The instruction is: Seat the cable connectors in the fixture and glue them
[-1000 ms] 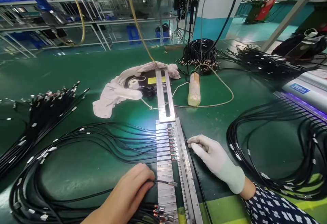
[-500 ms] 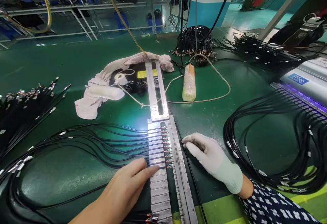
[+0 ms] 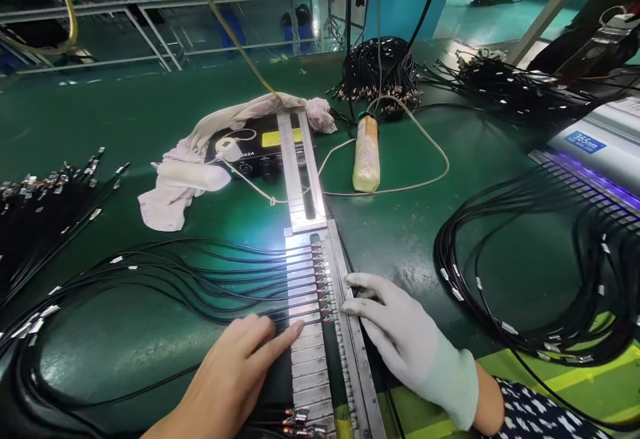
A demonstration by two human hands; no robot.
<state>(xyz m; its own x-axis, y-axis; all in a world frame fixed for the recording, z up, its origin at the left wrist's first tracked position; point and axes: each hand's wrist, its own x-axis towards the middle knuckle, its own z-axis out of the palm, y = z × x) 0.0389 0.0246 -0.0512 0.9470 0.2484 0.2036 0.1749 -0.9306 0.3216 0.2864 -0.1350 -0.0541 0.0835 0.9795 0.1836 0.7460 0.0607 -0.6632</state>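
Note:
A slotted metal fixture (image 3: 306, 352) runs lengthwise across the middle of the green table. Several black cables (image 3: 240, 272) lie side by side in its upper slots, their stripped ends with coloured wires (image 3: 326, 297) pointing right. At the lowest of these cables is my bare left hand (image 3: 235, 359), its fingers curled over the cable and the thumb resting on the slots. My right hand (image 3: 405, 339), in a white glove, has its fingers apart, with the tips touching the metal bar (image 3: 350, 345) along the fixture's right side. Nothing shows between those fingers.
Behind the fixture stand a black control box (image 3: 250, 155) under a cloth (image 3: 173, 192) and a wrapped bottle (image 3: 367, 159). Coiled cables (image 3: 445, 245) lie at right, leading to a silver lamp unit (image 3: 600, 139) with purple light. Cable bundles (image 3: 50, 219) occupy the left.
My right hand has moved left from the table onto the metal bar, and its fingers have spread. My left hand stays at the lowest cable. The whole view has shifted slightly.

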